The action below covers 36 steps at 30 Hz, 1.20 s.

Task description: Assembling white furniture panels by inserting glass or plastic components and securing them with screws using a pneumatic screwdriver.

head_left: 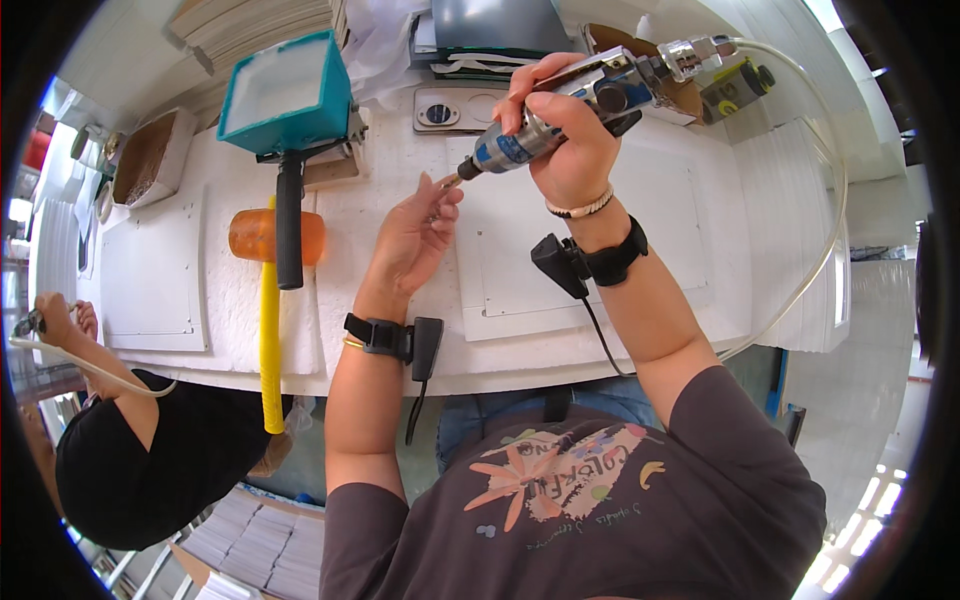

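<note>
My right hand [575,140] is wrapped round a silver and blue air screwdriver [510,147], held slanting above the table with its nose down to the left. At that nose, the fingertips of my left hand [415,240] are pinched together by the thin bit [453,183]. Whatever small piece they hold is too small to make out. Below both hands lies a flat white panel [590,250] with small holes along its edges. A clear air hose [843,190] runs from the tool's back end and loops down the right side.
On the left are a mallet with an orange head [275,237] and yellow handle, and a teal open box [285,90] on a black handle. Another white panel [150,275] lies near a co-worker's hand [58,318]. Dark folders [500,25] and a green-black bottle [738,92] stand behind.
</note>
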Each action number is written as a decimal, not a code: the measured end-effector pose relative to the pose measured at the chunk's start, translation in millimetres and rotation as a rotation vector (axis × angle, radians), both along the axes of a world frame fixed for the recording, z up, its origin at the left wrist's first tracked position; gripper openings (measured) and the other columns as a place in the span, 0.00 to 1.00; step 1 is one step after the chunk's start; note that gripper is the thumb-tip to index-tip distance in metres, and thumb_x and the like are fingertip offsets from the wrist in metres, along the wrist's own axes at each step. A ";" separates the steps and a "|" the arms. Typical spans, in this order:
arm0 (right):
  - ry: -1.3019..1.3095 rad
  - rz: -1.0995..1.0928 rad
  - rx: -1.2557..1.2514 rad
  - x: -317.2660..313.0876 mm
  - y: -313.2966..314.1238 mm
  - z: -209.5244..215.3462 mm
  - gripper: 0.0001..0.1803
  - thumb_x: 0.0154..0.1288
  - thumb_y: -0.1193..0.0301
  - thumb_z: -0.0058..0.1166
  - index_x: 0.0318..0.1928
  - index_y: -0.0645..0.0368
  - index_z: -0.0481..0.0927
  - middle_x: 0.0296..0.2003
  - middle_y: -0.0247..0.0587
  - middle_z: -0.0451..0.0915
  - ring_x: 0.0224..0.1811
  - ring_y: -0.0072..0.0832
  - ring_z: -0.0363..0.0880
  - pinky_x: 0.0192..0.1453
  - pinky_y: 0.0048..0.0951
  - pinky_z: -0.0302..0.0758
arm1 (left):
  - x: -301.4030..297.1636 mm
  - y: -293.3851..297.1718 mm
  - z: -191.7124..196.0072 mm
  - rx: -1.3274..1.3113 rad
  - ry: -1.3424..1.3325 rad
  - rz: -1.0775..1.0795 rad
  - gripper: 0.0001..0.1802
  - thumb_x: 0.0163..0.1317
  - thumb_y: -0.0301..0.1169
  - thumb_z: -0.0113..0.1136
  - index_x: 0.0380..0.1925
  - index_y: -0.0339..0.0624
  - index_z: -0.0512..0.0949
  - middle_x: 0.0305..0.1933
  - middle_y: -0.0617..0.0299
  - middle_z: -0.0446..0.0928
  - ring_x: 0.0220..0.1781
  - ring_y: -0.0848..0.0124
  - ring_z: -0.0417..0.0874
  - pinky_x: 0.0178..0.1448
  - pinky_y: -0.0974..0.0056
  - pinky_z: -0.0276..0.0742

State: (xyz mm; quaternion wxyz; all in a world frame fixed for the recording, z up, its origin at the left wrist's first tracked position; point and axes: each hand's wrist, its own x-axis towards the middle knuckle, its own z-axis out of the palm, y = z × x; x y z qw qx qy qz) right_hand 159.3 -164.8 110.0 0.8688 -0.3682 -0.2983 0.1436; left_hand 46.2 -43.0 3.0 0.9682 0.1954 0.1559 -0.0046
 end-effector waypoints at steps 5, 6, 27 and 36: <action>-0.215 -0.095 -0.152 28.7 -7.4 -11.9 0.10 0.50 0.77 0.47 0.35 0.63 0.72 0.29 0.44 0.75 0.23 0.29 0.73 0.37 0.34 0.74 | -0.1 -0.6 5.2 0.103 0.018 0.038 0.19 0.66 0.27 0.44 0.53 0.24 0.63 0.48 0.51 0.70 0.45 0.72 0.73 0.45 0.77 0.73; -0.245 -0.136 -0.201 32.3 -7.3 -14.3 0.09 0.50 0.78 0.47 0.35 0.64 0.72 0.28 0.44 0.76 0.23 0.29 0.74 0.36 0.33 0.74 | -0.2 -0.1 4.7 0.136 -0.012 0.033 0.20 0.65 0.23 0.43 0.54 0.23 0.61 0.51 0.49 0.69 0.50 0.69 0.74 0.50 0.75 0.74; -0.361 -0.019 -0.349 43.0 13.3 -23.0 0.07 0.50 0.79 0.52 0.33 0.64 0.72 0.24 0.39 0.75 0.23 0.25 0.75 0.29 0.26 0.74 | -2.9 0.7 -1.6 0.214 0.102 0.056 0.16 0.64 0.36 0.51 0.42 0.32 0.72 0.33 0.61 0.77 0.30 0.81 0.78 0.30 0.84 0.74; -0.253 -0.025 -0.294 41.3 17.4 -24.9 0.04 0.48 0.80 0.53 0.28 0.66 0.75 0.21 0.37 0.76 0.20 0.22 0.74 0.26 0.23 0.74 | -2.2 -6.1 -4.9 0.265 0.105 0.103 0.14 0.66 0.36 0.48 0.38 0.32 0.72 0.30 0.62 0.76 0.28 0.80 0.75 0.31 0.80 0.74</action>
